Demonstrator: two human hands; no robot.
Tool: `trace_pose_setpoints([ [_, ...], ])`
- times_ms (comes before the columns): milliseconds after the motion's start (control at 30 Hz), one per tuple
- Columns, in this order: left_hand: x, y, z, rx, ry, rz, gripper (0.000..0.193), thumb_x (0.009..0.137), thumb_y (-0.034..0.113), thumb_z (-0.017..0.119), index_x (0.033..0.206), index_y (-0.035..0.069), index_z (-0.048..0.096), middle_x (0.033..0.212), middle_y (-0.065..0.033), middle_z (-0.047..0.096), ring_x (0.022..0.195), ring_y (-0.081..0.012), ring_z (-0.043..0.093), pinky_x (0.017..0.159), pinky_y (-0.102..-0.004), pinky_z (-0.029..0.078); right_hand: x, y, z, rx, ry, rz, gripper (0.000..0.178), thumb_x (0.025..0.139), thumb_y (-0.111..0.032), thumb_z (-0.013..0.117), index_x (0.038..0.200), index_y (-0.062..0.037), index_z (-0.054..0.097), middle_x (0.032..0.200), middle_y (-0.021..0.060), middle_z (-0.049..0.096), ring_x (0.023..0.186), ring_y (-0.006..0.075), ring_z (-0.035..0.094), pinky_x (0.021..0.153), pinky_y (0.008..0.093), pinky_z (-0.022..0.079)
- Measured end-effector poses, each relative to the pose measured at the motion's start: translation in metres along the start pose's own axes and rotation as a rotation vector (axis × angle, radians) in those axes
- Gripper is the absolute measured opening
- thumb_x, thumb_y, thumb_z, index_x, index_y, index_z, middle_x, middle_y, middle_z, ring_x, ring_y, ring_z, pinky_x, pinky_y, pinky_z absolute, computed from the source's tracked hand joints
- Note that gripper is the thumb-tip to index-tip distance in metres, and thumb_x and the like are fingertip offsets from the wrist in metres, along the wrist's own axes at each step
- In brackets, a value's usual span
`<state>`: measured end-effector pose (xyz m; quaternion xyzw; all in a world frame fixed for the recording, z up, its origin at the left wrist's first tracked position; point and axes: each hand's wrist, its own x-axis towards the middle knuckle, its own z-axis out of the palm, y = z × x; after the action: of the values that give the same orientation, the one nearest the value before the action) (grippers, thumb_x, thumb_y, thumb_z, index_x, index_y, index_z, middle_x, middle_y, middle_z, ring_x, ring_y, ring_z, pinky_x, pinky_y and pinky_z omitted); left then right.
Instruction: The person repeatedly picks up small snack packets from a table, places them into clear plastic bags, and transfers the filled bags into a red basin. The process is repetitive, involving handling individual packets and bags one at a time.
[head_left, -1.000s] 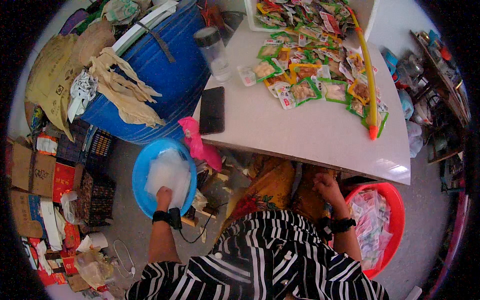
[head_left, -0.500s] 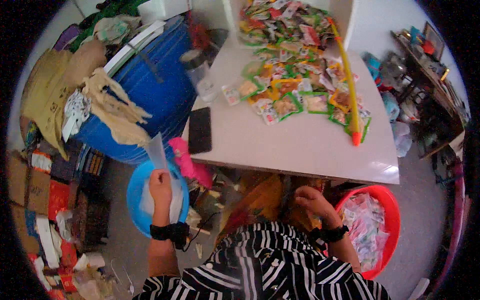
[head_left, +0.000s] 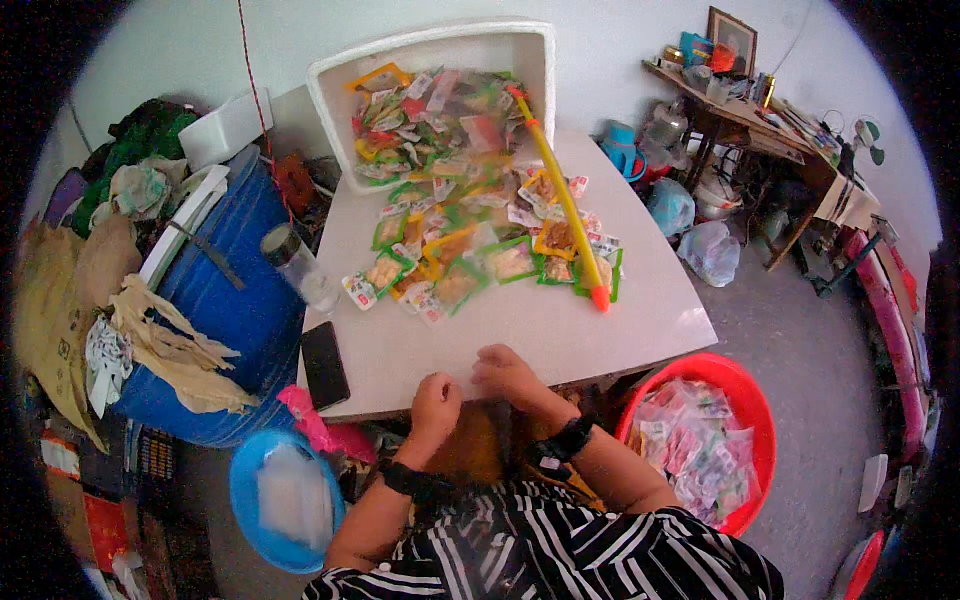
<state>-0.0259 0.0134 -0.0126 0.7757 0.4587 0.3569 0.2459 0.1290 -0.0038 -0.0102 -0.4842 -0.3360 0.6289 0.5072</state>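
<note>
My left hand (head_left: 437,408) is at the table's front edge with its fingers curled closed. Whatever it may hold does not show. Just right of it, my right hand (head_left: 508,377) reaches over the edge, its fingers smeared by motion and pointing toward the left hand. Beyond both hands, small sealed food packets (head_left: 510,260) with green, yellow and clear edges lie heaped on the white table (head_left: 400,365). The heap spills from a white foam box (head_left: 330,110) tipped toward me. Across the packets rests a yellow stick (head_left: 565,200) with orange ends.
Left of my legs stands a blue basin (head_left: 240,490) holding clear plastic bags (head_left: 295,500); at right, a red basin (head_left: 765,450) holds filled packets (head_left: 700,450). A phone (head_left: 325,365), a clear jar (head_left: 300,268) and a pink cloth (head_left: 315,425) line the table's left side, beside a blue barrel (head_left: 240,240).
My left hand has come from above the blue basin, where it held up a clear plastic bag, to the table edge. My right hand has moved in beside it. The view has shifted.
</note>
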Motion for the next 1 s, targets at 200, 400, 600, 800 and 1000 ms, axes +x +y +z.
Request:
trace_pose_setpoints([
  [200,0.005,0.016,0.003,0.037,-0.16,-0.054,0.016,0.072,0.019,0.05,0.073,0.002,0.05,0.071,-0.0145,0.05,0.069,-0.0315,0.047,0.059,-0.0369,0.039,0.014,0.014,0.004,-0.088,0.004,-0.018,0.028,0.074,-0.013,0.05,0.097,0.0001,0.04,0.08,0.0072,0.049,0.068,0.016,0.052,0.058,0.026,0.044],
  [400,0.019,0.007,-0.002,-0.158,-0.259,-0.214,0.021,0.074,0.023,0.051,0.079,0.002,0.051,0.072,-0.0108,0.054,0.067,-0.0217,0.051,0.058,-0.0298,0.041,0.016,0.01,0.003,-0.113,-0.034,-0.034,0.021,0.075,-0.013,0.049,0.091,0.0,0.045,0.08,0.0054,0.051,0.069,0.0131,0.051,0.059,0.0239,0.043],
  [600,0.032,0.003,0.0,-0.398,-0.312,-0.4,0.021,0.076,0.022,0.049,0.079,0.001,0.052,0.068,-0.0024,0.052,0.062,-0.0107,0.047,0.057,-0.0234,0.04,0.024,0.024,-0.002,-0.193,-0.075,-0.097,0.015,0.075,-0.014,0.048,0.082,-0.0001,0.05,0.074,0.0034,0.052,0.066,0.0108,0.05,0.057,0.0228,0.042],
  [800,0.034,0.0,-0.004,-0.655,-0.413,-0.487,0.016,0.078,0.018,0.044,0.078,0.003,0.051,0.066,0.0003,0.049,0.059,-0.0079,0.043,0.052,-0.0207,0.036,0.017,0.009,0.002,-0.212,-0.06,-0.056,0.019,0.077,-0.018,0.047,0.078,0.0005,0.052,0.071,0.0039,0.053,0.064,0.0101,0.049,0.055,0.0229,0.041],
  [1000,0.034,-0.009,0.001,-0.73,-0.442,-0.5,0.015,0.079,0.016,0.043,0.08,0.003,0.051,0.067,-0.0001,0.049,0.059,-0.008,0.043,0.052,-0.0208,0.036,0.004,-0.017,0.009,-0.123,-0.102,0.015,0.024,0.076,-0.022,0.049,0.082,0.0012,0.051,0.073,0.0043,0.053,0.064,0.0105,0.049,0.057,0.0227,0.041],
])
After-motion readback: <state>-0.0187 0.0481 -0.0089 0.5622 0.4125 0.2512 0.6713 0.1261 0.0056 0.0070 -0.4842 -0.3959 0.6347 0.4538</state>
